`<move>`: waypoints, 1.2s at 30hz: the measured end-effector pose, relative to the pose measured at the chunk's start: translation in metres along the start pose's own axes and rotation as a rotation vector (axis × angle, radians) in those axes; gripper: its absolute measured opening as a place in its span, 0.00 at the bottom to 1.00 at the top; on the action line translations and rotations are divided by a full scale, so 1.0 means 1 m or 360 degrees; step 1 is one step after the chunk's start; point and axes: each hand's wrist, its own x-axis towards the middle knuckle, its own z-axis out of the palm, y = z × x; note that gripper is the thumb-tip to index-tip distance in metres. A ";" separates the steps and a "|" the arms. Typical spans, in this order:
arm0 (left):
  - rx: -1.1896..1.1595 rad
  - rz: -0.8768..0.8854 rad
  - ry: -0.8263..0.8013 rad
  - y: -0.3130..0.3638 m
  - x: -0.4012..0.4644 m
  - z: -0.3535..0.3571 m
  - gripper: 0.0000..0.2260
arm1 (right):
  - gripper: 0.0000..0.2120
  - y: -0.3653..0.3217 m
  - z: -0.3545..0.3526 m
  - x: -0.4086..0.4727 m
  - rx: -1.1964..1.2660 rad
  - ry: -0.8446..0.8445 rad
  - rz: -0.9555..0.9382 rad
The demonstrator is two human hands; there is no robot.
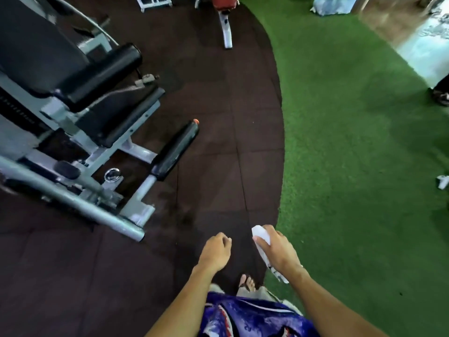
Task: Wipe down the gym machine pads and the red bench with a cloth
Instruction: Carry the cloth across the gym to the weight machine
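Right hand: your right hand point(278, 249) has its grip wrapped round the white cloth point(262, 239), low in view over the dark floor mat point(218, 117).
Left hand: your left hand point(215, 251) carries nothing, fingers loosely curled, beside the right.
Machine pads: the black pads point(102, 71) sit up left, well apart from both hands.
Red bench: the red bench point(223, 3) stands far ahead at the top edge.
Turf: green turf point(352, 142) lies to your right.

A gym: a padded exercise machine point(80, 98) at left on dark rubber floor tiles point(206, 132), green artificial turf point(352, 142) at right, a red bench point(222, 6) far off.
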 end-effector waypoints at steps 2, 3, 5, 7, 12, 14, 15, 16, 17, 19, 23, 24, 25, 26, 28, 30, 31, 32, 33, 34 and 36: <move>-0.0025 0.0007 0.0009 0.038 0.040 -0.020 0.13 | 0.20 -0.016 -0.033 0.048 0.0002 -0.0021 -0.0020; -0.0011 0.0012 0.0017 0.053 0.061 -0.028 0.13 | 0.21 -0.023 -0.047 0.071 -0.0007 -0.0022 -0.0021; 0.0012 -0.0020 0.0004 0.080 0.106 -0.042 0.13 | 0.21 -0.033 -0.068 0.119 -0.0046 -0.0038 -0.0016; 0.0049 -0.0023 -0.0010 0.106 0.152 -0.059 0.17 | 0.22 -0.045 -0.089 0.170 -0.0087 -0.0056 -0.0026; 0.0123 -0.0004 -0.0030 0.167 0.281 -0.127 0.16 | 0.23 -0.095 -0.137 0.323 -0.0088 -0.0049 -0.0061; 0.0099 -0.0034 -0.0039 0.193 0.331 -0.165 0.14 | 0.23 -0.120 -0.160 0.379 -0.0086 -0.0053 -0.0044; 0.0081 -0.0046 -0.0029 0.206 0.358 -0.185 0.14 | 0.22 -0.133 -0.172 0.406 -0.0073 -0.0050 -0.0045; 0.0071 -0.0057 -0.0015 0.222 0.381 -0.206 0.14 | 0.22 -0.147 -0.186 0.433 -0.0059 -0.0038 -0.0048; 0.0059 -0.0060 -0.0003 0.237 0.404 -0.226 0.14 | 0.21 -0.162 -0.199 0.457 -0.0049 -0.0027 -0.0043; 0.0013 -0.0072 0.0003 0.265 0.444 -0.263 0.14 | 0.21 -0.190 -0.223 0.504 -0.0054 -0.0031 -0.0037; -0.0143 -0.0112 0.0005 0.306 0.521 -0.316 0.14 | 0.21 -0.239 -0.259 0.600 -0.0084 -0.0096 -0.0081; -0.0179 -0.0148 0.0004 0.314 0.541 -0.328 0.14 | 0.21 -0.250 -0.266 0.626 -0.0102 -0.0127 -0.0096; -0.0206 -0.0172 0.0020 0.320 0.563 -0.339 0.14 | 0.21 -0.261 -0.273 0.653 -0.0122 -0.0150 -0.0120; -0.0221 -0.0203 0.0026 0.325 0.585 -0.350 0.14 | 0.21 -0.273 -0.280 0.680 -0.0149 -0.0169 -0.0158; -0.0268 -0.0254 0.0052 0.337 0.629 -0.374 0.14 | 0.21 -0.296 -0.293 0.737 -0.0209 -0.0220 -0.0221; -0.0323 -0.0314 0.0103 0.351 0.676 -0.401 0.14 | 0.21 -0.324 -0.311 0.794 -0.0287 -0.0275 -0.0274; -0.0354 -0.0343 0.0116 0.357 0.694 -0.414 0.14 | 0.21 -0.338 -0.320 0.818 -0.0328 -0.0311 -0.0305; -0.0406 -0.0376 0.0126 0.367 0.712 -0.430 0.14 | 0.21 -0.354 -0.330 0.843 -0.0350 -0.0338 -0.0336; -0.0454 -0.0388 0.0149 0.377 0.731 -0.445 0.13 | 0.21 -0.371 -0.340 0.869 -0.0396 -0.0360 -0.0377; -0.0517 -0.0400 0.0182 0.385 0.748 -0.459 0.13 | 0.21 -0.387 -0.349 0.893 -0.0432 -0.0372 -0.0417; -0.0625 -0.0451 0.0274 0.395 0.771 -0.490 0.14 | 0.19 -0.422 -0.363 0.932 -0.0488 -0.0420 -0.0483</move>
